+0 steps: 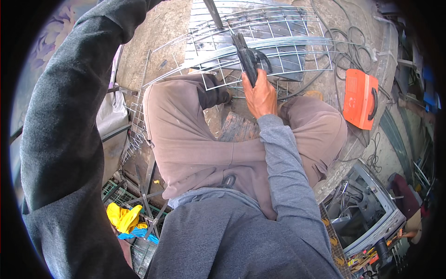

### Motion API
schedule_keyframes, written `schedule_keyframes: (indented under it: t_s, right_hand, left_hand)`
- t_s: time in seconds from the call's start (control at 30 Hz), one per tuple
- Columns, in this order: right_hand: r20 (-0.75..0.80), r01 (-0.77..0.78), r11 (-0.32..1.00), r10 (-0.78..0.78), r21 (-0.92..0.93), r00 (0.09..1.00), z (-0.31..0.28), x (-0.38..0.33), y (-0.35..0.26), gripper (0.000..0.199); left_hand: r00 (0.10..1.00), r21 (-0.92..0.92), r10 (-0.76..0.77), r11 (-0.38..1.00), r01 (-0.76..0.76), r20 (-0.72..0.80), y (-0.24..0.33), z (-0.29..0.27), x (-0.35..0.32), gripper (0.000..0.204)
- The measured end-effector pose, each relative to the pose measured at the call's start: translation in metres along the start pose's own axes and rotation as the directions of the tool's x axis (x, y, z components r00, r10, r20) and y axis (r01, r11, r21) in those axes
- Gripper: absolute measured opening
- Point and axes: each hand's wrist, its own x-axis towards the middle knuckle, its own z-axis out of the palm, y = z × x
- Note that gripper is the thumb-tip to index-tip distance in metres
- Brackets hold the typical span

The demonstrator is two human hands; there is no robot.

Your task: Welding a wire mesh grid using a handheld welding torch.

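My right hand is closed round the grip of a black electrode holder, which points up and away from me over a wire mesh panel. A bundle of thin metal rods lies across the mesh. Under it is a grey metal sheet. My left arm is raised along the left side and runs out at the top edge, so the left hand is out of sight. Close to the holder's tip, a dark grey bar comes down from the top edge; what holds it is hidden.
An orange welding machine stands at the right, with dark cables coiled beyond it. A worn wooden block lies between my legs. At lower right is an open metal frame with tools; yellow cloth lies at lower left.
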Motion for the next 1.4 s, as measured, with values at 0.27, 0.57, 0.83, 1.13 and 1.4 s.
schedule_keyframes:
  t_s: [0.27,0.57,0.83,1.13,1.4]
  right_hand:
    - [-0.021,0.082,0.996,-0.083,-0.016,0.996,0.008,0.000,-0.003,0.041]
    - [-0.080,0.044,0.998,-0.040,0.045,0.996,0.001,0.002,0.005,0.042]
    - [-0.054,-0.024,0.999,0.026,0.036,0.998,-0.005,0.001,-0.005,0.044]
    - [-0.047,-0.020,0.999,0.022,0.032,0.999,-0.001,0.000,0.001,0.045]
    - [-0.002,-0.048,0.998,0.048,0.027,0.999,-0.002,0.002,-0.002,0.048]
  left_hand:
    - [0.966,-0.013,-0.110,0.993,0.116,0.232,0.003,-0.028,-0.002,0.021]
    - [0.998,0.022,0.059,0.998,-0.059,0.017,0.000,-0.004,0.006,0.019]
    - [1.000,-0.003,0.017,1.000,-0.017,-0.020,0.000,-0.002,-0.002,0.014]
    - [1.000,0.006,-0.017,1.000,0.017,0.008,-0.002,0.009,-0.002,0.015]
    - [0.858,-0.452,-0.491,0.738,0.500,0.147,-0.003,0.016,0.008,0.016]
